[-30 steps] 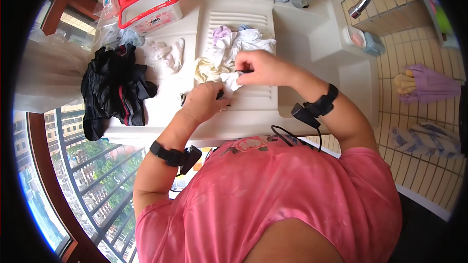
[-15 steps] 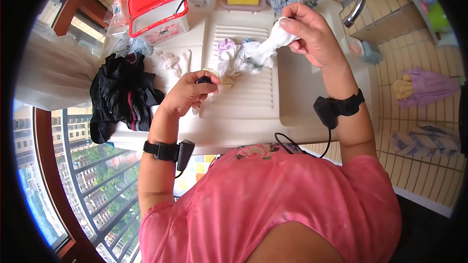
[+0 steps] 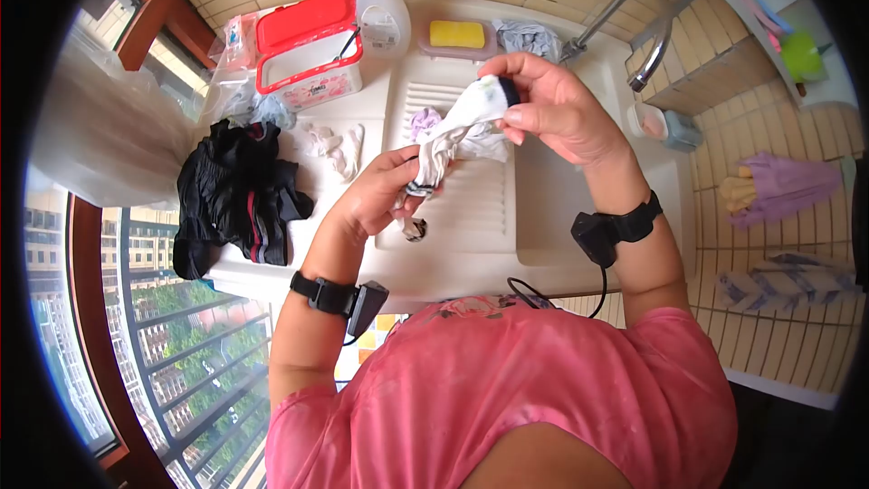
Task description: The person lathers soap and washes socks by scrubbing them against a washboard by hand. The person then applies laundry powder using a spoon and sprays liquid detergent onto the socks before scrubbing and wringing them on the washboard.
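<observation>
A white sock [image 3: 464, 118] with a dark end is stretched between both hands above the ribbed washboard [image 3: 466, 208]. My right hand [image 3: 568, 119] pinches its dark end between thumb and fingers. Closed round the lower, bunched part is my left hand [image 3: 378, 190], where black stripes show. A striped white end [image 3: 414, 229] hangs below that hand; whether it belongs to the same sock is unclear. Behind the sock lie a lilac cloth [image 3: 424, 121] and pale fabric [image 3: 487, 145], partly hidden. Small white socks [image 3: 339, 147] rest left of the washboard.
Black clothing [image 3: 231, 186] lies over the left counter. At the back stand a red-lidded box [image 3: 312, 81], a white bottle [image 3: 382, 20], a yellow block [image 3: 455, 33] in a dish and a grey cloth [image 3: 528, 40]. A faucet [image 3: 654, 36] arches over the basin [image 3: 557, 217].
The two hands have come closer together, and my right hand is lower. The left hand now grips the sock's lower part, with the sock drawn out between the hands. The view has shifted slightly.
</observation>
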`<state>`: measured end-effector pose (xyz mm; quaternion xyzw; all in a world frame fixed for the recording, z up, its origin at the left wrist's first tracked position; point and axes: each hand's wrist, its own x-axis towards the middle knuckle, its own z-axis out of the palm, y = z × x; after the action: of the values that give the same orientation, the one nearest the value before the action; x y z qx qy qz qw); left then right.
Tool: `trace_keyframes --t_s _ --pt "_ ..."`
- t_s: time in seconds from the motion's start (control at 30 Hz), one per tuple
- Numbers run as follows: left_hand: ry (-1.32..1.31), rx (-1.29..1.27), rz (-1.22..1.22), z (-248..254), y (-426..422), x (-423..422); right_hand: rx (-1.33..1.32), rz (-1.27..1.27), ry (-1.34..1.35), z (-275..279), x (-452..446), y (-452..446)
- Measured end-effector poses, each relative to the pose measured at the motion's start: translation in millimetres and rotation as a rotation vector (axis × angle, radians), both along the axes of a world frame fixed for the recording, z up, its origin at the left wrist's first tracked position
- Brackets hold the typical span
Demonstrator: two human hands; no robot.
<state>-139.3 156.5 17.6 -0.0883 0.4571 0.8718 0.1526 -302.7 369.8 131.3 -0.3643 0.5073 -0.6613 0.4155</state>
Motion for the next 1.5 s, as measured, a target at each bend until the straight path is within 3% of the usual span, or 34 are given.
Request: trace_keyframes --t_s 0.33,0.5,0.63,0.77,0.97,1.03,1.13,1.27,1.3,1.37,1.43,1.47,1.5 --pt "-0.033 0.046 0.269 -2.8 -27.0 10.4 0.178 -0.21 0.184 11.2 -1.7 23.6" --pt "-0.031 0.106 0.378 -11.0 -37.7 12.0 0.15 -0.192 0.118 4.0 -6.8 31.9" --pt "-0.011 0.194 0.368 -14.3 -40.8 14.7 0.029 -0.318 0.024 -5.3 -7.4 25.9" --pt "-0.003 0.13 0.37 1.1 -32.9 10.2 -0.042 -0.25 -0.006 3.7 -2.0 20.4" --pt "0.193 0.19 0.21 21.7 -22.4 -0.2 0.16 -0.201 0.179 0.7 2.5 -3.6" --pt "0.206 0.139 0.212 40.0 -4.6 -8.7 0.319 -0.067 0.31 -5.9 15.1 -22.0" --pt "0.236 -0.008 0.161 51.1 9.3 -16.8 0.177 0.002 0.436 -44.4 22.2 -45.9" --pt "0.23 -0.294 0.099 43.0 10.4 -14.2 0.19 -0.065 0.413 -3.5 12.8 -33.4" --pt "0.157 -0.343 0.033 43.0 6.8 -9.9 0.134 -0.047 0.101 22.1 15.1 -21.3" --pt "0.222 -0.363 0.094 11.1 10.5 -10.4 0.321 -0.039 0.274 -18.0 -9.7 -25.2" --pt "0.346 -0.663 0.209 5.7 7.3 -11.0 0.408 -0.006 0.783 -41.4 -16.2 -28.4" --pt "0.131 -0.731 0.095 19.5 3.0 -6.4 0.337 -0.006 0.735 -34.4 -20.5 -23.6" --pt "0.131 -0.725 0.117 15.4 -0.2 -10.3 0.337 0.014 0.746 -20.4 -22.3 -28.6"
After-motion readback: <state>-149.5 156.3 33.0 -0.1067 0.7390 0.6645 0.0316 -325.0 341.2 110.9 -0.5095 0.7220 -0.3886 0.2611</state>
